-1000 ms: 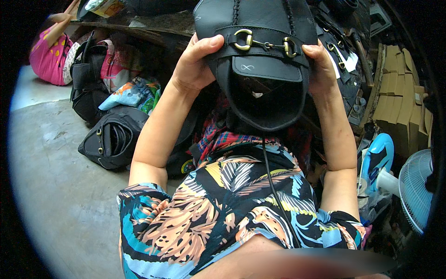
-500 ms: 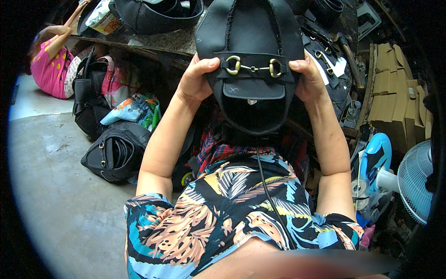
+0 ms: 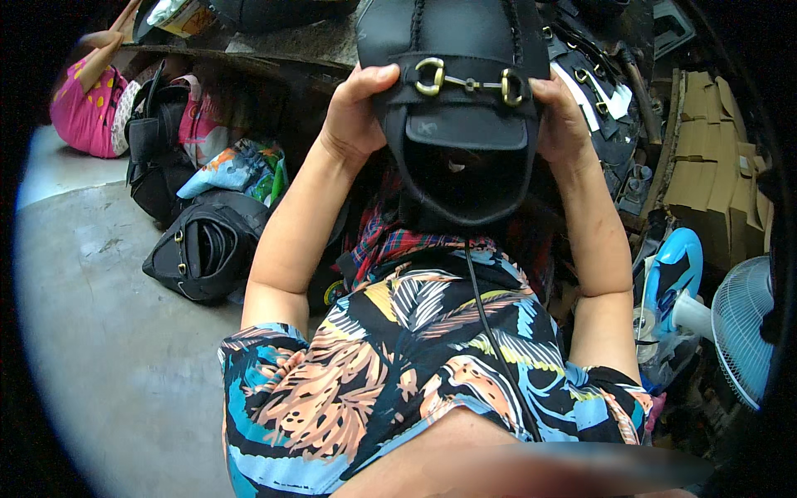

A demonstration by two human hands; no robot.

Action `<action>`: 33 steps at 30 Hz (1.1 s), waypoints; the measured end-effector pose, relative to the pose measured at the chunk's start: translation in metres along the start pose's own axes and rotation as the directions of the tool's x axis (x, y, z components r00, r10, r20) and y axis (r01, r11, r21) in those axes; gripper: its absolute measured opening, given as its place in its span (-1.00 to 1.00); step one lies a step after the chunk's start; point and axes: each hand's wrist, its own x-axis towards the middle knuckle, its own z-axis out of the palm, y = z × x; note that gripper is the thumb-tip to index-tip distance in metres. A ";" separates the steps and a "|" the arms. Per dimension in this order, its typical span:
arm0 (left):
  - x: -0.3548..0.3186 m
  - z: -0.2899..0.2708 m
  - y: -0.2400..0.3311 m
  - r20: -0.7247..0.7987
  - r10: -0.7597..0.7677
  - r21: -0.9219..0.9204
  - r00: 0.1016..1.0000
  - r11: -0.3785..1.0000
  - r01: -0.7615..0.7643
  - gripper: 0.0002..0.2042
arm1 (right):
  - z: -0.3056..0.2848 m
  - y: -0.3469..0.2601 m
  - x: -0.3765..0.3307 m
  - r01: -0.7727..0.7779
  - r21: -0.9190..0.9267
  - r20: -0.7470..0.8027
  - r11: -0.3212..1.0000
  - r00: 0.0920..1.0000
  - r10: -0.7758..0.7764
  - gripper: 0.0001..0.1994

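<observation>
Gripping a black leather handbag [image 3: 452, 100] by its sides, the left hand [image 3: 355, 112] and right hand [image 3: 558, 116] hold it up at the far centre, fingers clamped on either end of its strap with the gold horsebit buckle [image 3: 471, 80]. Its open mouth faces the person's patterned shirt [image 3: 398, 365]. Another black handbag [image 3: 203, 249] lies on the grey floor [image 3: 100, 349] to the left, and a white fan [image 3: 743, 328] stands at the right.
</observation>
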 end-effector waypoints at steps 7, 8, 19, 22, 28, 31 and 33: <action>0.000 -0.010 0.008 -0.187 0.033 0.275 0.982 0.961 0.020 -0.53 | -0.006 -0.002 0.004 -0.036 -0.119 -0.108 0.992 0.994 0.023 -0.54; -0.002 -0.009 0.009 -0.179 0.045 0.265 0.983 0.964 0.004 -0.56 | -0.005 -0.001 0.004 -0.047 -0.114 -0.132 0.992 0.991 0.032 -0.53; -0.013 0.013 0.026 -0.158 0.058 0.246 0.986 0.969 -0.017 -0.67 | -0.006 -0.008 0.004 -0.021 -0.121 -0.180 0.992 0.984 -0.001 -0.55; -0.012 0.018 0.031 -0.093 0.031 0.198 0.995 0.980 -0.012 -0.69 | -0.004 -0.008 0.004 -0.049 -0.161 -0.162 0.986 0.987 0.023 -0.57; -0.010 0.036 0.024 -0.222 0.097 0.486 0.970 0.874 0.024 -0.74 | 0.005 -0.005 0.001 -0.069 -0.338 -0.292 0.939 0.956 -0.035 -0.69; -0.007 0.043 0.022 -0.262 0.128 0.546 0.957 0.837 0.038 -0.79 | -0.001 -0.006 0.002 -0.091 -0.315 -0.327 0.945 0.945 -0.018 -0.72; -0.005 0.048 0.020 -0.288 0.153 0.535 0.945 0.844 0.027 -0.83 | -0.008 -0.007 0.004 -0.101 -0.260 -0.315 0.960 0.949 0.015 -0.71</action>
